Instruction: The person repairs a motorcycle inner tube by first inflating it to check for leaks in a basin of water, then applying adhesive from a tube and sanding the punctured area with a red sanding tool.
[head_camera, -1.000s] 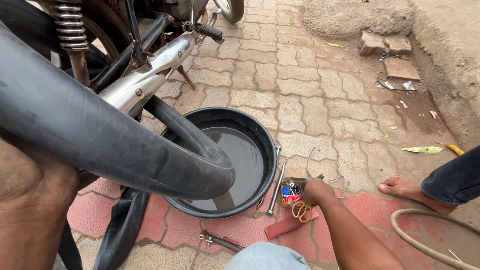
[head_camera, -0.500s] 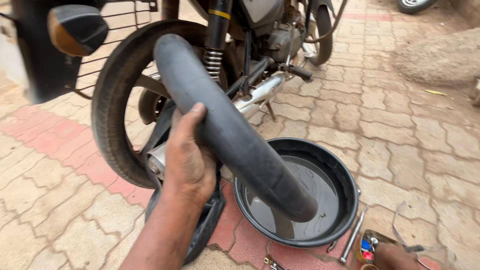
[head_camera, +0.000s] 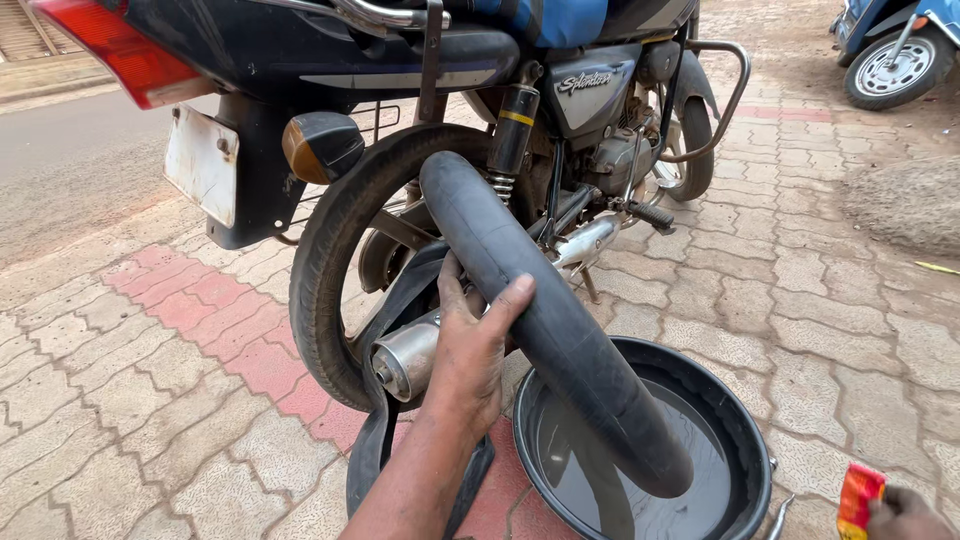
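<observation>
L hand fingers clamped on inner tube, end dipped in water basin; R hand pinching red packet. Feed tube slowly, keep section submerged.

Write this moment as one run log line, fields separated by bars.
left hand: grips inner tube | tube end: in water basin | right hand: holds small red packet

Even, bright daylight throughout; shadows soft and faint. Mild sheen on the water in the basin, lower right. Focus sharp; slight wide-angle stretch at frame edges.
</observation>
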